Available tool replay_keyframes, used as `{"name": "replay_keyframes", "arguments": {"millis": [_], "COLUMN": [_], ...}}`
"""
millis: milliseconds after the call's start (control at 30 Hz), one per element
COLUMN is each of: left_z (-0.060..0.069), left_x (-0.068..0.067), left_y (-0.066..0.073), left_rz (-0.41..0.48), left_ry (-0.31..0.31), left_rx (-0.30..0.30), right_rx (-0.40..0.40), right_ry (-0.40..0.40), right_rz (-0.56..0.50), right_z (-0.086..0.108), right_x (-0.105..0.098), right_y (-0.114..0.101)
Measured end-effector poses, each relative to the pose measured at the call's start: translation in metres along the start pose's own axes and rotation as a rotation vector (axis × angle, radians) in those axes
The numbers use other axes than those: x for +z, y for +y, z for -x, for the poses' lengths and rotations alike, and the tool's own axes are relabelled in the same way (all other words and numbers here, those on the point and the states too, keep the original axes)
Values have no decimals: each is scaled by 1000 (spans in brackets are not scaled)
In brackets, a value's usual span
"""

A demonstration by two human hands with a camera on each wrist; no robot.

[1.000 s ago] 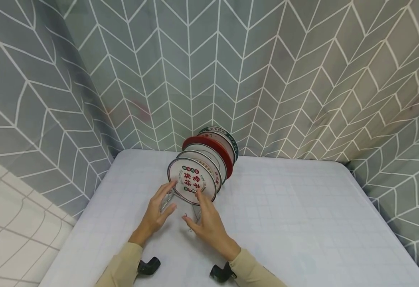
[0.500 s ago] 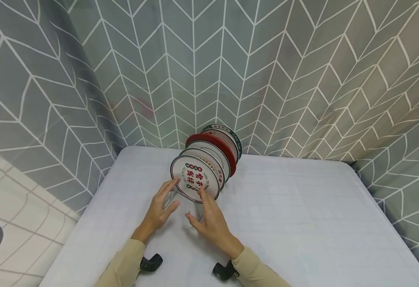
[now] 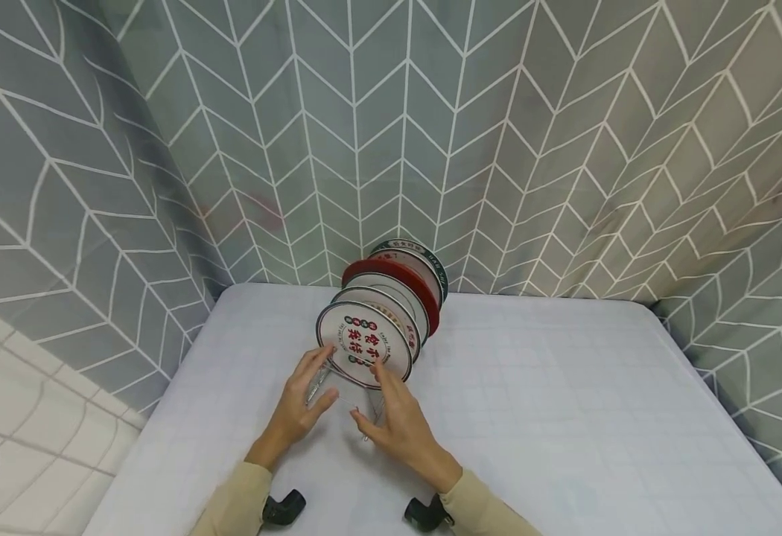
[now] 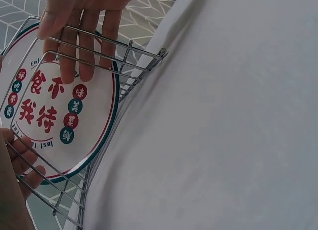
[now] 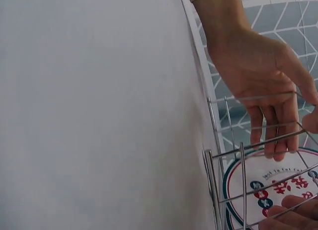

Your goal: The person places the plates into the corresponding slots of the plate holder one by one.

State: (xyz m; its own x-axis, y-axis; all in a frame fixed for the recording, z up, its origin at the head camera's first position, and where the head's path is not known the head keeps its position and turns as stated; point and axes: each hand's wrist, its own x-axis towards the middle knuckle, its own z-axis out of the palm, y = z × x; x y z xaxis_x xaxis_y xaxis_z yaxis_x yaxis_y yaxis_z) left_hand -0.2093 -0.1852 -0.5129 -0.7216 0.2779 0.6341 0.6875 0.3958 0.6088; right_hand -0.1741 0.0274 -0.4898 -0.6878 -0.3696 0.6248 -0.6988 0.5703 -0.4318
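Several round plates stand on edge one behind another in a silver wire rack (image 3: pixel 317 387). The front plate (image 3: pixel 357 327) is white, with red characters and a dark green and red rim. My left hand (image 3: pixel 295 408) grips the rack's left side, my right hand (image 3: pixel 401 424) its right side. In the left wrist view, the right hand's fingers (image 4: pixel 85 61) lie behind the wires, its thumb before them. The right wrist view has the left hand (image 5: pixel 258 71) placed likewise, its fingers reaching over the plate. The rear plates' faces are hidden.
The rack stands on a table with a white cloth (image 3: pixel 565 409), near its back edge. A patterned grey curtain (image 3: pixel 418 134) hangs behind and at both sides. Black wrist mounts (image 3: pixel 285 509) sit beneath the beige sleeves (image 3: pixel 230 502). Pale tiles show at lower left.
The head view sways a little. Both hands keep their hold on the rack, and the rack and plates shift very slightly right, if at all.
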Motion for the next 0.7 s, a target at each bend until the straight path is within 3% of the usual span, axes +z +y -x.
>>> {"name": "replay_keyframes", "arguments": {"millis": [233,600,700], "left_z": [2,15,19], "left_x": [10,44,52], "left_y": [10,46,56], "left_rz": [-24,-41,-66], "left_ry": [-18,46,71], "left_rx": [2,-77,-74], "right_rx": [8,-13,-9], "right_ry": [-57,-173,-198], "right_rz": [-46,-207,-256], "right_z": [8,26,31], "right_x": [-15,-49,-57], "right_y": [8,30,35]}}
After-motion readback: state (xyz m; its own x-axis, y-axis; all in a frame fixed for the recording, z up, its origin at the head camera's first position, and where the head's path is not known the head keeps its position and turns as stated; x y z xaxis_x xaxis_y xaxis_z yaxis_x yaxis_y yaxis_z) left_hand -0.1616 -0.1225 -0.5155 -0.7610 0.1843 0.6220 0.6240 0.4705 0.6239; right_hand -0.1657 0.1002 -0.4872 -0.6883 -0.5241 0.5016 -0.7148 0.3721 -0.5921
